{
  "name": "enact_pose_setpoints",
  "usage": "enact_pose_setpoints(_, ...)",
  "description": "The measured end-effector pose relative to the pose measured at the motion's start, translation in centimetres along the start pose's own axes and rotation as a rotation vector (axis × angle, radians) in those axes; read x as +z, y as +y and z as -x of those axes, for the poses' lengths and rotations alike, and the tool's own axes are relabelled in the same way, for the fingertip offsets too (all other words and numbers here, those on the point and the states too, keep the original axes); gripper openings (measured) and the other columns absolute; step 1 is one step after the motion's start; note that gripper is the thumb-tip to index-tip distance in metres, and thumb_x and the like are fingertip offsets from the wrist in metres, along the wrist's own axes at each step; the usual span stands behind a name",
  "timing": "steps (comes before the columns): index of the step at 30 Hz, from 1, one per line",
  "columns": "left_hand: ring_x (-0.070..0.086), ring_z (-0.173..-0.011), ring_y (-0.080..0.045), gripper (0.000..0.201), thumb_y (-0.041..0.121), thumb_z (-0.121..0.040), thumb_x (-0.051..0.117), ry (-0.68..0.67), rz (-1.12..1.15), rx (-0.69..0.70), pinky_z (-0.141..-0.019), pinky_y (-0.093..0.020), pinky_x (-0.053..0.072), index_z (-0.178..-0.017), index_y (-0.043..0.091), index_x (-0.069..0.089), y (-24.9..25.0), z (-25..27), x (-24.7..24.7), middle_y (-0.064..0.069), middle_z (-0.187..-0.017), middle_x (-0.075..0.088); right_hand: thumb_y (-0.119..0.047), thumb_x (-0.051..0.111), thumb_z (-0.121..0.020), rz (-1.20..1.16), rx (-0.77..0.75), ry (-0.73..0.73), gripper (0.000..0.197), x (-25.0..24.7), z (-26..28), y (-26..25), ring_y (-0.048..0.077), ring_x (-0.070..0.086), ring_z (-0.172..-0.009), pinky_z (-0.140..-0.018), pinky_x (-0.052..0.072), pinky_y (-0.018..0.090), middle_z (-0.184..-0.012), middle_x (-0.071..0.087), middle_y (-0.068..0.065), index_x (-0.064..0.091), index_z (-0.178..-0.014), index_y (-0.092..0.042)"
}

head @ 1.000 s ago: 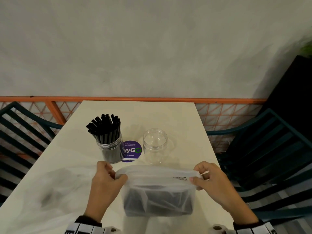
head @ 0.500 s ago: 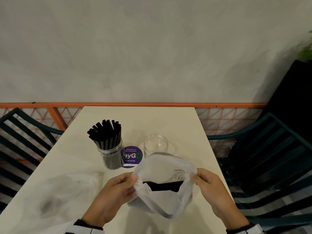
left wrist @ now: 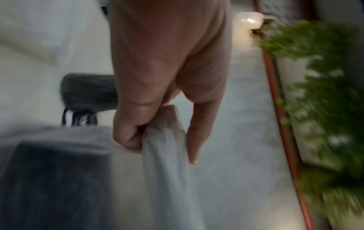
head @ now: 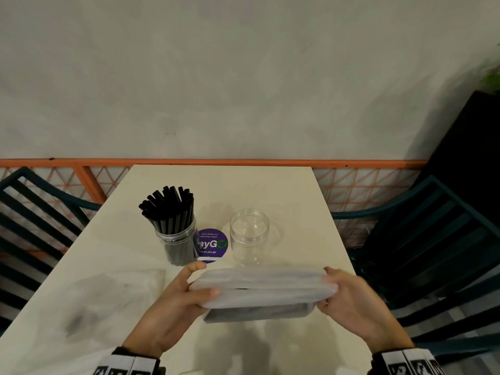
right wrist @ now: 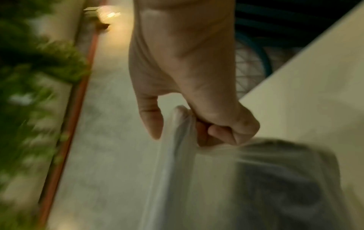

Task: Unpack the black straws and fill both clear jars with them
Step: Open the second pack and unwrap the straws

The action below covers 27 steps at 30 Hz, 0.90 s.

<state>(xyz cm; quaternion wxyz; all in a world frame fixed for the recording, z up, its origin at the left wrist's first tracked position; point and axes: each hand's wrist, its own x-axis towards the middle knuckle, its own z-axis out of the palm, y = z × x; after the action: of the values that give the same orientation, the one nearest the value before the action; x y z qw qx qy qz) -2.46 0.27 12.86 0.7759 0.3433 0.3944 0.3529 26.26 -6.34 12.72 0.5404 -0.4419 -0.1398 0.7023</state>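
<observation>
The bag of black straws (head: 259, 311) rests on the near edge of the table (head: 243, 185), straight in front of the person, a dark bundle showing through frosted white plastic. Its top is drawn out sideways into a flat band between the two hands. The left hand (head: 173, 304) pinches the band's end at 9 o'clock of the bag, thumb curled over the film and the forefinger lying straight along it, as the left wrist view shows. The right hand (head: 349, 301) grips the other end at 3 o'clock, fingers curled round the bunched plastic. Both grips hold the film alone; neither touches the straws themselves, which lie below and between the hands.

This looks like the unpacking step for the second batch: the mouth appears to be pulled taut, not yet open enough to reach in. The next move probably calls for parting the two layers, then freeing one hand to draw the bundle out without letting it spill.

At 12 o'clock of the bag, just beyond it, stands the empty jar (head: 249, 236). At 11 o'clock stands the full jar (head: 177, 239), packed with upright straws. Between the jars a purple round sticker (head: 212, 244) lies on the table. Another clear plastic bag (head: 89, 299) lies flat at 9 o'clock, beyond the left hand.
</observation>
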Motion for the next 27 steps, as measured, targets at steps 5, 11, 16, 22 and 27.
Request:
enact_pose_setpoints(5, 0.055, -0.076, -0.028, 0.051, 0.009, -0.047, 0.066, 0.291, -0.370, 0.068, -0.067, -0.035, 0.045, -0.095, 0.018, 0.051, -0.9, -0.7, 0.7, -0.018, -0.088, 0.059, -0.017, 0.068, -0.066, 0.559, -0.162, 0.306, 0.027, 0.8, -0.2, 1.5, 0.020, 0.041, -0.073, -0.063, 0.029, 0.031, -0.075, 0.047, 0.004, 0.042, -0.071, -0.019)
enact_pose_setpoints(11, 0.051, -0.065, -0.023, 0.016, 0.013, -0.076, 0.061, 0.521, -0.766, 0.085, -0.063, -0.033, 0.041, -0.087, 0.011, 0.050, -2.5, -1.3, -0.2, -0.013, -0.075, 0.058, -0.044, 0.051, -0.089, 0.467, 0.025, 0.202, 0.034, 1.0, 0.5, 1.2, 0.023, 0.056, -0.085, -0.069, 0.039, 0.031, -0.096, 0.070, 0.008, 0.060, -0.095, -0.012)
enact_pose_setpoints(16, 0.050, -0.072, -0.019, 0.014, 0.017, -0.078, 0.063, 0.561, -1.036, 0.155, -0.061, -0.028, 0.038, -0.070, 0.017, 0.052, -2.7, -1.1, -0.9, -0.007, -0.080, 0.057, -0.049, 0.065, -0.073, 0.780, -0.071, 0.172, 0.038, 0.6, 1.1, 1.6, 0.017, 0.052, -0.079, -0.066, 0.042, 0.022, -0.091, 0.061, 0.003, 0.058, -0.096, -0.018)
enact_pose_setpoints(22, 0.057, -0.076, -0.019, 0.022, 0.022, -0.073, 0.075, 0.504, -0.781, 0.169, -0.063, -0.027, 0.049, -0.081, 0.016, 0.054, -3.0, -1.1, 0.5, -0.006, -0.083, 0.061, -0.022, 0.063, -0.086, 1.117, -0.322, 0.382, 0.007, 1.1, 0.3, 2.4, 0.009, 0.061, -0.063, -0.050, 0.042, 0.011, -0.084, 0.065, 0.006, 0.057, -0.081, -0.021)
enact_pose_setpoints(27, 0.059, -0.069, -0.025, 0.030, 0.004, -0.068, 0.073, 0.394, -0.901, 0.217, -0.063, -0.033, 0.051, -0.083, 0.022, 0.054, -2.8, -0.5, 0.3, -0.011, -0.079, 0.059, -0.017, 0.056, -0.091, 1.033, -0.398, 0.542, 0.009, 0.4, -0.5, 2.3, 0.006, 0.059, -0.065, -0.049, 0.038, 0.012, -0.077, 0.062, 0.001, 0.058, -0.082, -0.015)
